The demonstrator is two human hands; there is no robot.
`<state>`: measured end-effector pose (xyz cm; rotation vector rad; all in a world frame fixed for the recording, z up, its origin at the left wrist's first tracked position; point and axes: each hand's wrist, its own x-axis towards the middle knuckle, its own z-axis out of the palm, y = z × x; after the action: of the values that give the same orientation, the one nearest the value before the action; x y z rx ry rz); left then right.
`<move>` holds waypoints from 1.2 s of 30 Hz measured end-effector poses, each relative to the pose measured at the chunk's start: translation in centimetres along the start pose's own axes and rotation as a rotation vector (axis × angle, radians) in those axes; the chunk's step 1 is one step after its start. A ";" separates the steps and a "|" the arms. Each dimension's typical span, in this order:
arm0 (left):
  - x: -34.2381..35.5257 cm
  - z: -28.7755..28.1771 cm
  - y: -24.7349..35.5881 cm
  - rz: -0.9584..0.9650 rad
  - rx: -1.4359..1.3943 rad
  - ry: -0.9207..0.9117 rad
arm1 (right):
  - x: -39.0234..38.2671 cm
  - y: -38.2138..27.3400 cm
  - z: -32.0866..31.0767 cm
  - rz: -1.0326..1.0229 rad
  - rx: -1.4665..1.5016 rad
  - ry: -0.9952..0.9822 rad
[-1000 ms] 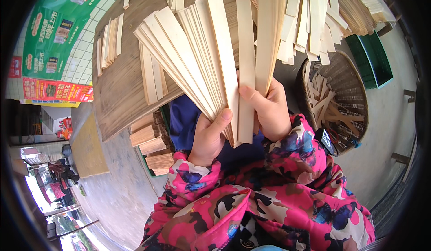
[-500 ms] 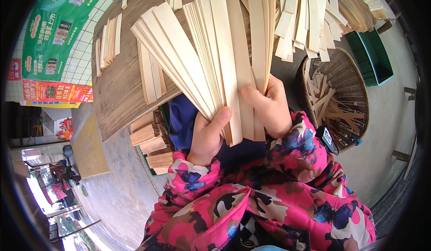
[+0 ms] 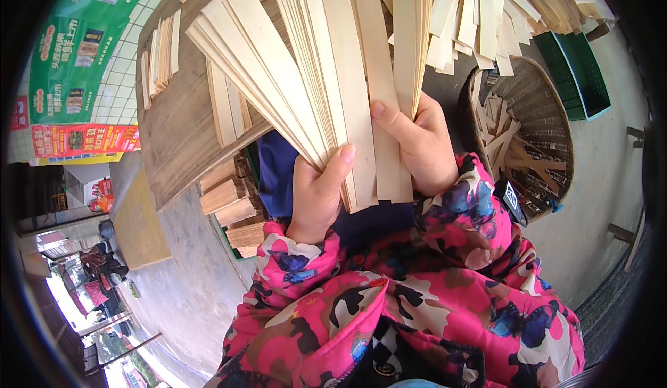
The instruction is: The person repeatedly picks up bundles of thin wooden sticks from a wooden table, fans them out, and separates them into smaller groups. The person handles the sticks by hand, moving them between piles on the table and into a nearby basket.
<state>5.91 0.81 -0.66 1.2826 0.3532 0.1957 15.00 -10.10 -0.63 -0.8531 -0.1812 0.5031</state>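
A fan of thin pale wooden strips (image 3: pixel 299 89) is spread between both hands. My left hand (image 3: pixel 321 192) grips the lower ends of the left bundle, thumb pressed across their faces. My right hand (image 3: pixel 422 145) is closed on a narrower upright bundle (image 3: pixel 406 40), its thumb lying on a separate strip at the middle of the fan. Behind them, more strips (image 3: pixel 229 100) lie on a worn wooden board (image 3: pixel 174 172). Both wrists are in pink camouflage sleeves.
Piled strips (image 3: pixel 486 20) stand at upper right, near a green crate (image 3: pixel 570 75). A wicker basket (image 3: pixel 549 110) of loose pieces is right of me, a small device (image 3: pixel 511 200) beside it. Wood bundles (image 3: pixel 229 207) sit below the board. Concrete floor and a poster-covered tiled surface are left.
Both hands and their strips have moved slightly up the picture. The middle strips have shifted and spread, with more strip faces showing between the two bundles.
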 end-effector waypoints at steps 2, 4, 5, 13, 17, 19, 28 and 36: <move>-0.1 -0.1 0.2 -0.011 0.078 0.023 | -0.1 -0.1 -0.1 -0.015 -0.085 0.030; -0.2 -0.2 0.4 -0.027 0.137 0.031 | -0.3 0.0 -0.1 -0.039 -0.172 0.071; -0.2 -0.2 0.5 -0.006 0.224 0.067 | -0.5 0.2 0.0 -0.065 -0.211 0.100; 0.1 0.8 0.3 0.250 0.296 0.080 | -0.7 1.3 0.5 -0.058 -0.127 0.129; 0.0 0.5 0.9 0.104 0.112 0.013 | -0.7 -0.4 -0.3 0.092 0.152 0.058; 0.1 0.0 1.5 0.006 -0.002 -0.074 | -0.7 -1.1 -0.7 0.177 0.238 -0.003; 0.4 -0.1 1.2 -0.107 -0.225 -0.087 | 0.1 -1.9 -0.9 0.172 0.119 -0.057; -0.1 0.3 1.2 0.104 0.083 -0.099 | -0.7 0.8 1.5 0.010 -0.328 0.018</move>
<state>6.02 0.82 0.53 1.3890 0.2120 0.2062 13.53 -9.00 -0.26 -1.1783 -0.2476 0.4819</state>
